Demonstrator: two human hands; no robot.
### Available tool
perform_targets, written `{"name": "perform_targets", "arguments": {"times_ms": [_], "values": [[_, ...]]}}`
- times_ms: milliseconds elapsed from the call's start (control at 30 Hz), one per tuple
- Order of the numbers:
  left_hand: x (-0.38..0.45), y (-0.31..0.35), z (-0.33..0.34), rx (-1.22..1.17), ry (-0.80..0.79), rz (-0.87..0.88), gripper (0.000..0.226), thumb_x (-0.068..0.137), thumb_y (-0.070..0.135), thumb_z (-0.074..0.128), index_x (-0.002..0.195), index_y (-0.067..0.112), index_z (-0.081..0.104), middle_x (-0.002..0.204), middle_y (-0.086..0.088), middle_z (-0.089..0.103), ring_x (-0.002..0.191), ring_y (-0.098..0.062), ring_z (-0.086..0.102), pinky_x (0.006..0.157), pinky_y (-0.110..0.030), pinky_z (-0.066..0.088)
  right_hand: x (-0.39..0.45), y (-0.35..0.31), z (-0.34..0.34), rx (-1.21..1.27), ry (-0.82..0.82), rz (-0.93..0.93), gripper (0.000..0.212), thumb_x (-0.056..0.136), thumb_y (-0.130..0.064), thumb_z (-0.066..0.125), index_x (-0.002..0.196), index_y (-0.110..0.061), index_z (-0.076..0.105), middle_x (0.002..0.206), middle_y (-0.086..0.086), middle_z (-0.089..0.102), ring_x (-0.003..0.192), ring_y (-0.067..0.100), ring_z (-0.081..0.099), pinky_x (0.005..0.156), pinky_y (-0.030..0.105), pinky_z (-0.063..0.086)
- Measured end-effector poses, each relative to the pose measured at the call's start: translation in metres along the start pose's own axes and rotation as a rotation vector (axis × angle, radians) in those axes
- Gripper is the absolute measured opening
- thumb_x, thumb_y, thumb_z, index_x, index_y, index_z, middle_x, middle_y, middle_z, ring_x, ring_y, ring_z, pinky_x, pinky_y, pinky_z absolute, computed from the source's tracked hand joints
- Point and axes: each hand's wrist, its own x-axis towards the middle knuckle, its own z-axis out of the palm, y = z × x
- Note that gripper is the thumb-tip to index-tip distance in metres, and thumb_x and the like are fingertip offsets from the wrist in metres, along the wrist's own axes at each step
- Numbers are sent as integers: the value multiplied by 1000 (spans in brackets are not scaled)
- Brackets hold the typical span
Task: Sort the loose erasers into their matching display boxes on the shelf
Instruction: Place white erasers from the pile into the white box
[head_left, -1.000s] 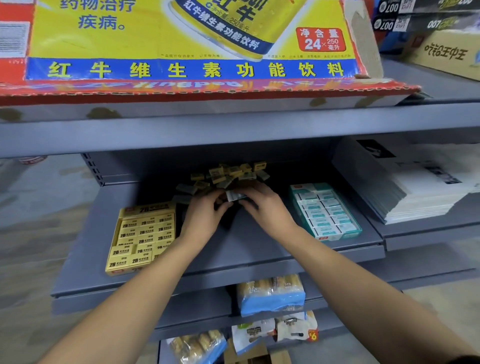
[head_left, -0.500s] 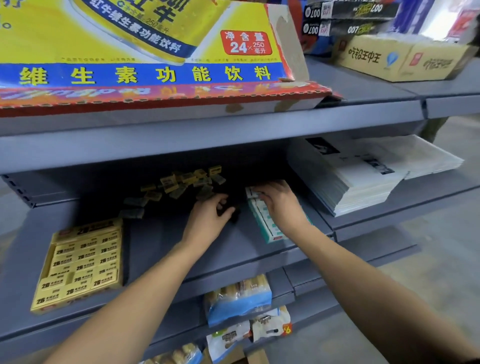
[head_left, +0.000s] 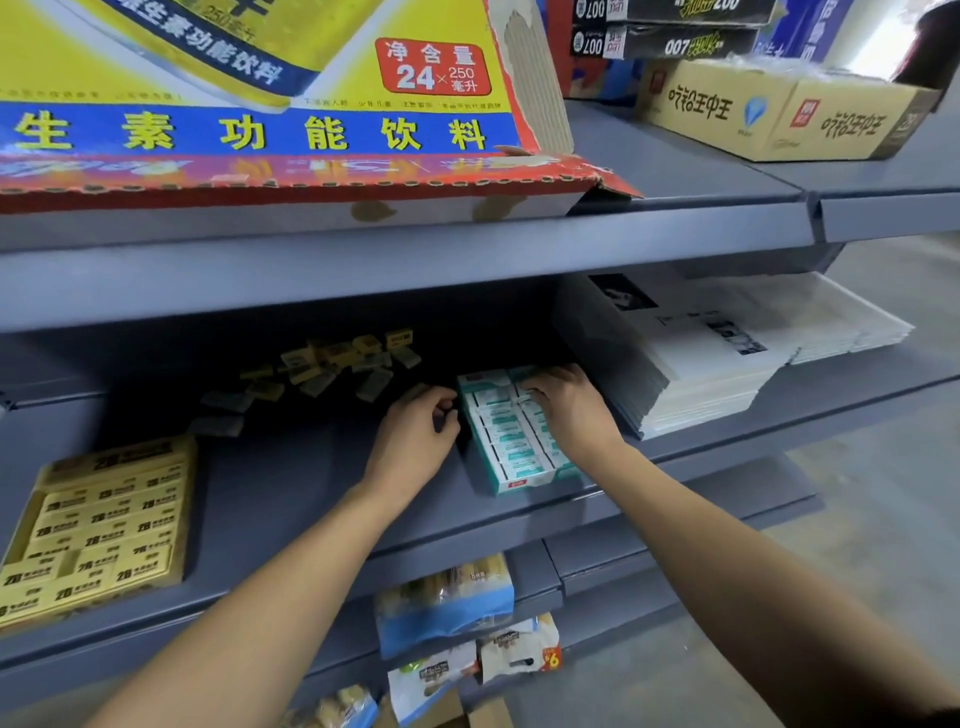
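On the lower shelves nearest me sat bagged snacks (head_left: 444, 603) in blue-and-clear wrappers, and beneath them smaller white packets (head_left: 519, 652). Above them, on the grey shelf (head_left: 291, 483), both forearms reached in from the bottom of the view. At the shelf's left front lay the yellow display box (head_left: 98, 525), filled with rows of yellow 2B erasers. My left hand (head_left: 415, 441) hovered just beside the teal display box (head_left: 511, 434), fingers curled inward; whether it held anything I could not tell. My right hand (head_left: 566, 405) rested over the far right part of that teal box, fingertips (head_left: 530, 387) bent down onto the white-and-teal erasers packed inside it; a small pale piece showed at the fingertips, but I could not tell if it was gripped. Farther back, in the shadowed rear of the shelf, the loose erasers (head_left: 332, 366) lay scattered in a heap, mostly yellow with several darker ones trailing toward the left. To the right, a stack of white printed sheets (head_left: 701, 364) stood beside the teal box. On the shelf above rested a large yellow drinks carton (head_left: 270, 104), and beyond it a tan cardboard box (head_left: 779, 111).
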Motion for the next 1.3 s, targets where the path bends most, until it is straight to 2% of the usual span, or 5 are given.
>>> {"name": "perform_targets", "arguments": {"times_ms": [333,500,833,1100,1300], "values": [[-13,-12,-9,51,25,-45,30,93,18,57,122,15,62,106,0,63,91,-9,56,78,-18,41,10,-16,4,-25,-18,103,27,82,-10,55,101,-19,73,104,4,71,102,33,56,84,40,46],[-19,-26,-33,118,56,-70,30,93,19,57,123,13,63,112,-3,65,99,-14,60,81,-23,47,25,-68,17,200,-7,-60,37,75,-7,50,103,-10,73,109,11,70,101,36,60,88,38,50],[-16,-55,-80,247,85,-154,33,93,21,57,125,13,59,118,-8,65,107,-26,61,84,-35,51,53,-124,80,116,-294,-76,35,86,-9,50,118,-13,64,118,14,65,108,34,59,88,40,50],[-10,-73,-99,268,63,-192,34,92,23,58,125,17,58,122,-3,64,110,-21,60,85,-28,46,71,-132,98,25,-359,-110,48,95,-13,45,143,-19,42,148,9,43,135,30,39,110,38,33],[-11,-85,-108,275,64,-196,33,90,20,60,123,15,59,120,-5,63,110,-23,59,84,-29,46,73,-141,103,32,-323,-166,46,93,-10,46,139,-13,47,143,15,46,136,32,36,114,37,22]]}}
